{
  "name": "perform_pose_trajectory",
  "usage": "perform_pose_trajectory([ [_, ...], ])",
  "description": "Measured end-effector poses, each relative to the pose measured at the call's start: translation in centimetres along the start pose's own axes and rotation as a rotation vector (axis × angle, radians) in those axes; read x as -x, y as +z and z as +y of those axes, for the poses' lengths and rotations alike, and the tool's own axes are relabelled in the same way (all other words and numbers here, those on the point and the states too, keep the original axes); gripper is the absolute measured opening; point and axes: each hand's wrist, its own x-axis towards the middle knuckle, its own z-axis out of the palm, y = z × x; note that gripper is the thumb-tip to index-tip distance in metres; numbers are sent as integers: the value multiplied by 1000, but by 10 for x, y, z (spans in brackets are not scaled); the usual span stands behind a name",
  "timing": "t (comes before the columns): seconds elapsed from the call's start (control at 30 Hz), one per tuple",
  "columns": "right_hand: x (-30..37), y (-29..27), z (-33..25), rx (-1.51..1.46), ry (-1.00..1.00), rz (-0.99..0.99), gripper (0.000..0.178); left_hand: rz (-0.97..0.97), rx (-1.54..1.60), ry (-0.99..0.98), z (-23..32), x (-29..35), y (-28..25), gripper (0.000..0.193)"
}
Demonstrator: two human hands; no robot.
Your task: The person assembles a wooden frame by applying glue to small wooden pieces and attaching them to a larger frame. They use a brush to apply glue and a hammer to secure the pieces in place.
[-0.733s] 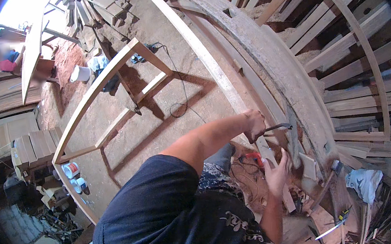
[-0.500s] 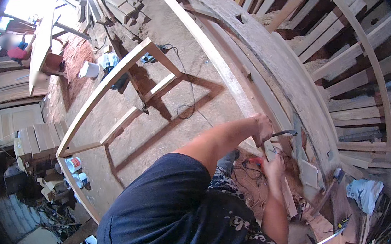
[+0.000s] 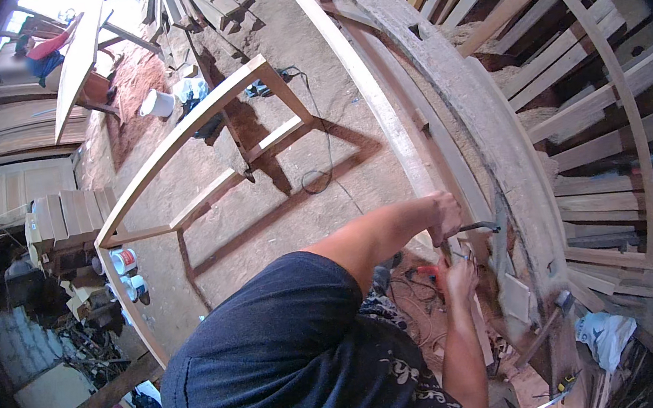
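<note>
My left hand (image 3: 445, 216) is closed, its arm reaching across from the left. A dark bent rod (image 3: 480, 227) sticks out of it to the right, over the edge of the workbench. Just nearer to me, my right hand (image 3: 459, 279) is closed, with a thin metal piece (image 3: 467, 257) showing at its fingertips. The fingers hide most of what it holds. Both hands are over a long pale wooden beam (image 3: 391, 120), which runs along the near side of the heavy, worn workbench (image 3: 467, 83).
A wooden frame (image 3: 177, 168) stands left on the dusty floor, by a white bucket (image 3: 157, 104). Stacked boards (image 3: 624, 198) lie right of the bench. A hammer (image 3: 549, 323) and white plastic bag (image 3: 606, 337) are lower right. Another person (image 3: 44, 59) is at the far left.
The view has shifted slightly. My hands keep almost the same place on the beam, both still closed. The person at the far left has changed posture, an arm now reaching over the board.
</note>
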Motion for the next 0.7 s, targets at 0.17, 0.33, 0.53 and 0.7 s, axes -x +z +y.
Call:
perform_pose_trajectory([
  [0.17,3,-10,-9,38,6,44,60,-3,-11,-19,2,-1,-3,41],
  [0.33,-4,-9,-1,-8,186,-148,60,-13,-55,28,2,-4,-6,37],
  [0.53,-6,-2,3,122,146,-106,57,-19,-40,24,0,-12,2,33],
  [0.7,-4,-6,5,56,99,-62,54,-26,-36,4,3,-15,0,37],
])
